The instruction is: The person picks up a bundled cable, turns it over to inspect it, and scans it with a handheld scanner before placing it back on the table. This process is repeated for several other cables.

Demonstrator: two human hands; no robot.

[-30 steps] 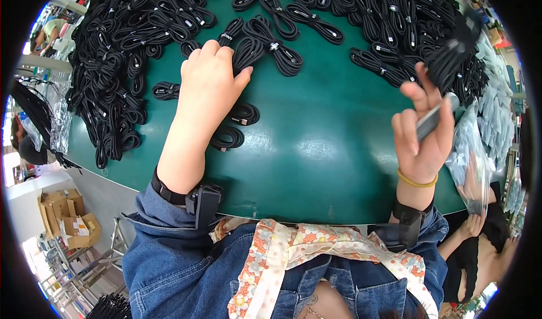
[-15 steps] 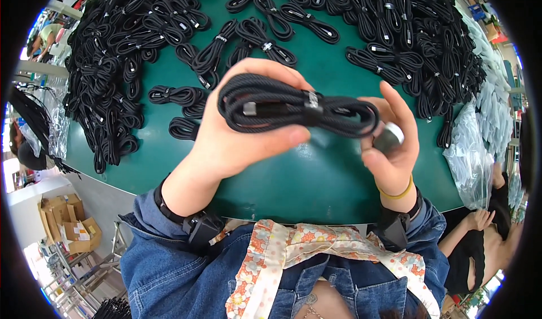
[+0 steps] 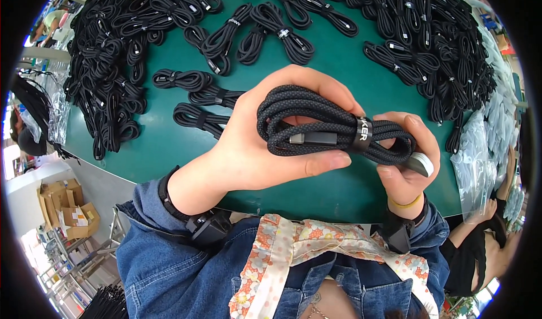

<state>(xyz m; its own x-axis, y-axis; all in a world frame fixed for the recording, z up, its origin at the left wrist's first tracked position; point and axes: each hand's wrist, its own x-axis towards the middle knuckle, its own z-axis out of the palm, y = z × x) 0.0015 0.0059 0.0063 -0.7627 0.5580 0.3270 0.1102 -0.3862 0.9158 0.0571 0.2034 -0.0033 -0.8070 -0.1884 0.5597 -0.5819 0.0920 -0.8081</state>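
Note:
A coiled black braided cable (image 3: 316,116) is held up over the table, bound at its middle by a black strap (image 3: 363,133) with light lettering. My left hand (image 3: 237,144) is closed around the left part of the coil, thumb in front and fingers behind. A metal-tipped connector (image 3: 313,139) shows inside the loops. At the coil's right end is my right hand (image 3: 412,178), its fingers curled behind the loops and its thumb below. In that palm sits a small dark grey and white piece (image 3: 419,164), partly hidden; its kind is unclear.
Several strapped cable coils (image 3: 197,119) lie on the green table (image 3: 305,198). Big heaps of similar cables (image 3: 101,82) line its left and right sides. Clear plastic bags (image 3: 474,166) hang at the right edge, near another person's arm (image 3: 477,220). Cardboard boxes (image 3: 73,212) stand lower left.
The coil and my left hand have moved right and slightly down. My right hand has shifted right and down, its fingers now closer around the coil's end. The view has shifted a little.

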